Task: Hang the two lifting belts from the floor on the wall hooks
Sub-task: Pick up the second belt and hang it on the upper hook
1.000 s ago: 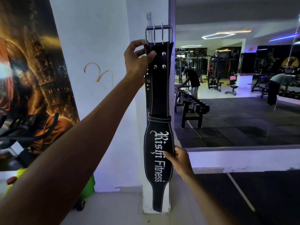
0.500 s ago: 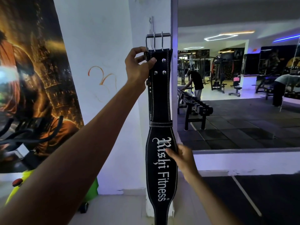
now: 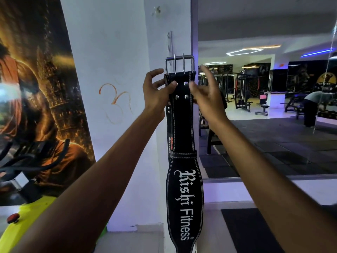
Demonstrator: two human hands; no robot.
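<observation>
A black lifting belt with white "Rishi Fitness" lettering hangs straight down in front of the white pillar. Its steel two-prong buckle is at the top. My left hand pinches the belt's left edge just under the buckle. My right hand touches the right edge at the same height, thumb on the front, other fingers spread. A second belt shows as a thin strip with red marking behind the first. A metal wall hook strip is fixed to the pillar above the buckle.
A large poster covers the wall at left, with a yellow-green exercise bike below it. A wall mirror at right reflects the gym floor, machines and people. Black floor mat lies at lower right.
My right hand has left the belt's lower lettered part and risen to its top edge beside the buckle. The belt and left hand sit lower in the view, and the hook strip shows above.
</observation>
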